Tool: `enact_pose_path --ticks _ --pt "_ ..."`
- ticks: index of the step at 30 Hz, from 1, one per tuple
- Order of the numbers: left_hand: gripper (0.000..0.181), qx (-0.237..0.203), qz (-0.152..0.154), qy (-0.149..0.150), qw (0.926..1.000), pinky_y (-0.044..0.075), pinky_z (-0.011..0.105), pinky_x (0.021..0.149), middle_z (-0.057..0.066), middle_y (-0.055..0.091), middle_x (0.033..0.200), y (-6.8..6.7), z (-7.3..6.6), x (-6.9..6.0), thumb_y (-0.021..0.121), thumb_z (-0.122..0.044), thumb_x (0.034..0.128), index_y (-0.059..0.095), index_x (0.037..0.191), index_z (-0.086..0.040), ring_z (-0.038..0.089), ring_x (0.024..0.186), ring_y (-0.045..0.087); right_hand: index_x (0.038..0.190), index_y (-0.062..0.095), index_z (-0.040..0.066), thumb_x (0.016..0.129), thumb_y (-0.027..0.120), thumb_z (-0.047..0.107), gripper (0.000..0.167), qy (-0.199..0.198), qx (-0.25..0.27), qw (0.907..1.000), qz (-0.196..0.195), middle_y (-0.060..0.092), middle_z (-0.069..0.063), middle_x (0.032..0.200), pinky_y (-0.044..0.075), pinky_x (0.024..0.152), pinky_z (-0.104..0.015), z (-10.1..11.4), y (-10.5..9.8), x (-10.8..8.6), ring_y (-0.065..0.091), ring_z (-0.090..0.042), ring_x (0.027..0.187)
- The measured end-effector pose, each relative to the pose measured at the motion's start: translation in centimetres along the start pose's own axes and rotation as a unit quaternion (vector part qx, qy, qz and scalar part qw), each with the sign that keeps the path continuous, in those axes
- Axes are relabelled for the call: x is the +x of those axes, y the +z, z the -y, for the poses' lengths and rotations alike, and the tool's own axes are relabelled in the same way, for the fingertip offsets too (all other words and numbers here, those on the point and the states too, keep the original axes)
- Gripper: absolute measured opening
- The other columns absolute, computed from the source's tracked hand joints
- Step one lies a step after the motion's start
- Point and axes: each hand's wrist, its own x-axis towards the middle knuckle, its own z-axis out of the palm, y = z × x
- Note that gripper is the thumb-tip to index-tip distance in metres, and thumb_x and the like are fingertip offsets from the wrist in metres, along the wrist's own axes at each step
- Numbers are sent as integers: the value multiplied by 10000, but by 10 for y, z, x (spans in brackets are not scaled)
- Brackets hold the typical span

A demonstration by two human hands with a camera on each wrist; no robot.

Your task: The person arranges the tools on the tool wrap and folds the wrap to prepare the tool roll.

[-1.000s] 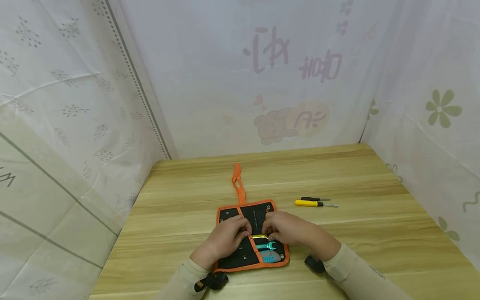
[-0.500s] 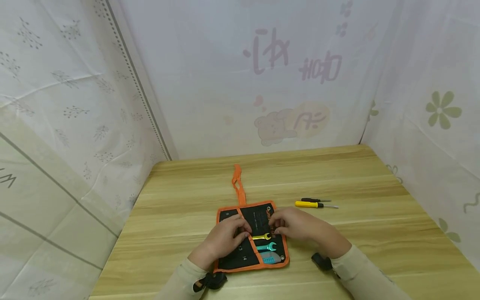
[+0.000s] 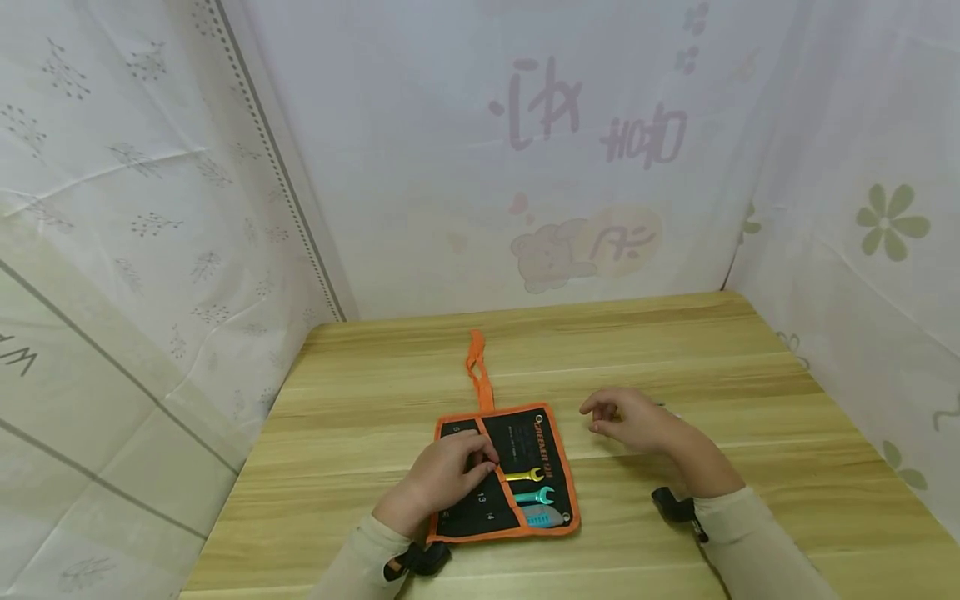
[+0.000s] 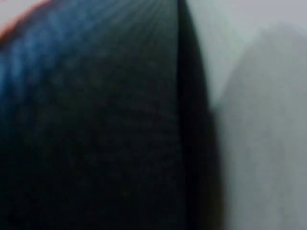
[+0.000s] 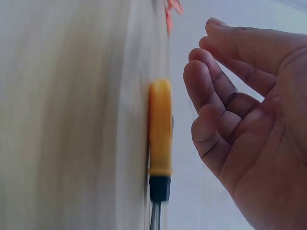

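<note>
Left hand [image 3: 444, 475]: fingers curled, thumb and forefinger apparently pinching the slanting orange pocket edge [image 3: 510, 493] of the black tool pouch [image 3: 520, 452]; the left wrist view is too blurred to confirm the contact. The pouch lies flat on the table [image 3: 360, 392], its orange strap [image 3: 481, 371] stretched toward the far side. Judgement: this hold should be light but firm, keeping the pocket mouth parted and the pouch from sliding. The yellow wrench [image 3: 525, 476], teal wrench [image 3: 535, 497] and grey-and-turquoise tool [image 3: 543, 518] sit in the pocket with their ends showing — a sound hold would disturb none of them.

Right hand [image 5: 259, 120]: released, fingers loosely bent, nothing held. It hangs just beside the yellow screwdriver [image 5: 160, 129], which lies on the table; the right wrist view shows a gap between them. Advice: for a clean pick-up, take the thick handle between thumb and fingertips, then lift rather than drag.

Against the frame half a second earlier: left hand practically unchanged, likewise the pouch and its wrenches. The right hand has left the pouch's right side — the printed lettering [image 3: 543, 450] there is now uncovered — and stands farther right, masking the yellow handle from the head view.
</note>
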Motion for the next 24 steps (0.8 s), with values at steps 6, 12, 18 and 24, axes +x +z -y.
enact_pose_path --ticks 6,12,18,24 --pt "38 5 53 15 10000 405 233 543 -186 521 773 -1 0 0 728 -291 1018 721 1047 -266 12 592 453 1197 747 88 993 736 87 204 354 22 9987 -375 663 41 981 535 741 -315 -18 -15 -7 602 -169 870" --pt "107 180 163 63 9997 378 224 525 -186 502 750 -1 -1 0 719 -284 1024 728 1131 -288 7 573 434 1212 740 71 1008 725 124 212 585 13 9963 -627 671 8 1007 536 729 -333 -36 -29 -14 602 -186 892" --pt "170 366 294 159 9988 375 219 535 -194 496 753 -1 -1 0 695 -292 1039 752 1199 -297 2 594 435 1217 731 42 1010 718 111 219 822 -132 9928 -862 674 -40 1052 556 761 -374 -53 -38 -22 634 -219 936" --pt "129 274 369 118 9989 393 226 545 -195 503 756 -1 -1 0 713 -269 1029 752 1151 -287 5 602 443 1224 741 47 997 723 93 233 977 -421 9891 -1016 682 -61 1101 569 856 -471 -65 -41 -25 655 -260 988"
